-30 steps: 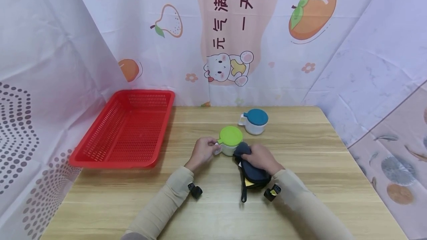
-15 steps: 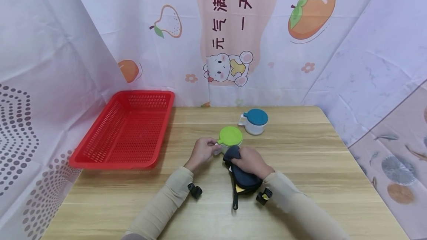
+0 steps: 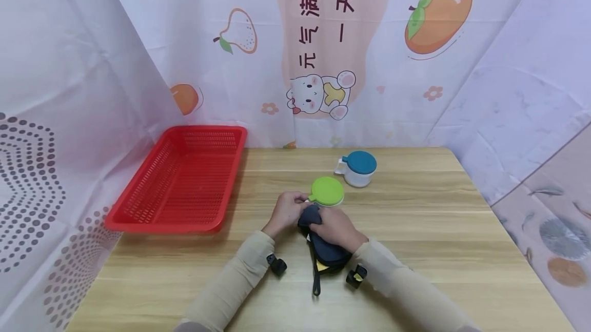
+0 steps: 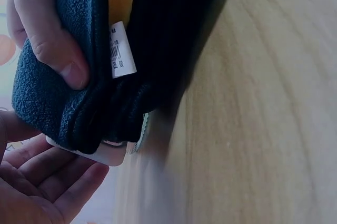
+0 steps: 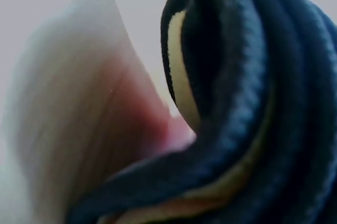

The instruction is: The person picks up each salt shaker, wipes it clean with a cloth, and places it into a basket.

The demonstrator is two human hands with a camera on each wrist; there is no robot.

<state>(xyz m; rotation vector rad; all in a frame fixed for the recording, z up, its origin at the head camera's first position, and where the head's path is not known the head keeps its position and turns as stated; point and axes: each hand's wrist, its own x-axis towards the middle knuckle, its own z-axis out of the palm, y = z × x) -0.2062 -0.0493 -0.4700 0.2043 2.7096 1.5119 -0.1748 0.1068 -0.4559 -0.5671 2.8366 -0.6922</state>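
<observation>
A white cup with a green lid [image 3: 328, 191] stands mid-table. My left hand [image 3: 287, 211] grips its white handle [image 4: 113, 154], fingers curled at it in the left wrist view. With my right hand [image 3: 339, 227] I hold a folded dark blue fleece piece [image 3: 329, 254] by its upper end, thumb pressed into the fabric. It has black edging, a yellow inside, a white barcode label [image 4: 121, 50] and a black loop [image 3: 316, 285]. Its top end overlaps the cup's front and handle, hiding most of the cup's body. The layered folds fill the right wrist view.
Behind the green-lidded cup, to its right, is a second white cup with a blue lid [image 3: 361, 162]. A red perforated basket [image 3: 161, 228] stands at the left on the wooden table [image 3: 438, 229]. A printed curtain [image 3: 258, 75] hangs behind the table.
My right hand has moved left with the dark blue fleece piece, bringing it against my left hand and in front of the cup. The left hand keeps its hold; the head view shifted slightly.
</observation>
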